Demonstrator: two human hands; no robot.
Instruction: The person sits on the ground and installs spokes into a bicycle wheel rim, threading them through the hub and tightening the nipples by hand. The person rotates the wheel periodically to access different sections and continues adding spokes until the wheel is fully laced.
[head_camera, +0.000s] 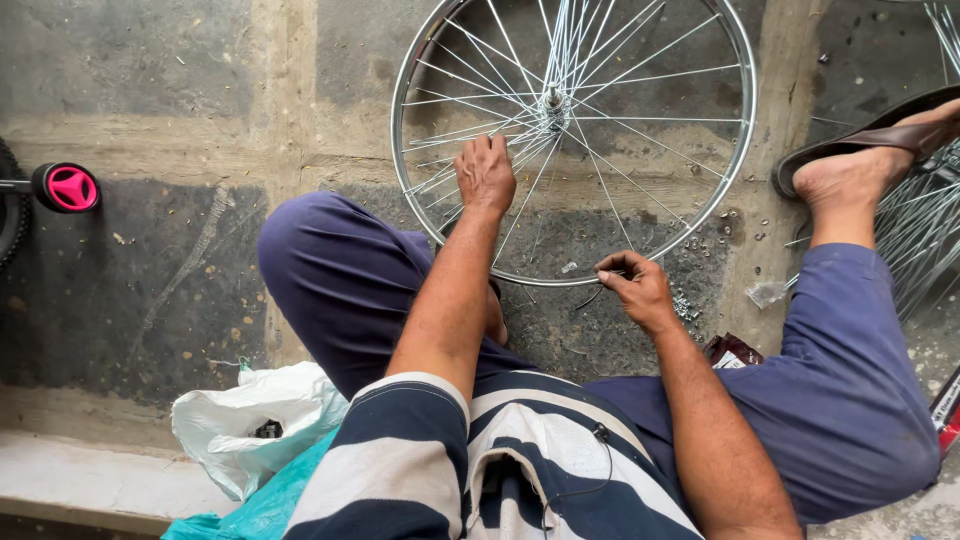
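Place: a person sits on a concrete floor (150, 80), legs in blue trousers spread apart, striped shirt at the bottom of the view.
Wheel: a bare spoked wheel (742, 150) lies flat on the floor between the knees, silver rim, hub (553, 103) near the top centre of the view.
Left hand: the left hand (485, 175) reaches inside the rim, fingers curled down among the spokes (640, 75) just below the hub; it seems to grip a spoke, though the fingertips are hidden.
Right hand: the right hand (635, 285) sits at the near edge of the rim, thumb and fingers pinched shut on something small at the rim; what it pinches is too small to tell.
Small parts: a scatter of tiny metal bits (688, 305) lies on the floor just beside the right hand.
Foot: a bare foot in a sandal (860, 140) rests to the right of the wheel, near a second bundle of spokes at the frame's edge.
Bags: a white plastic bag (250, 420) and a teal one (270, 505) lie by the left thigh.
Left edge: a pink-capped black part (68, 187) beside a tyre.
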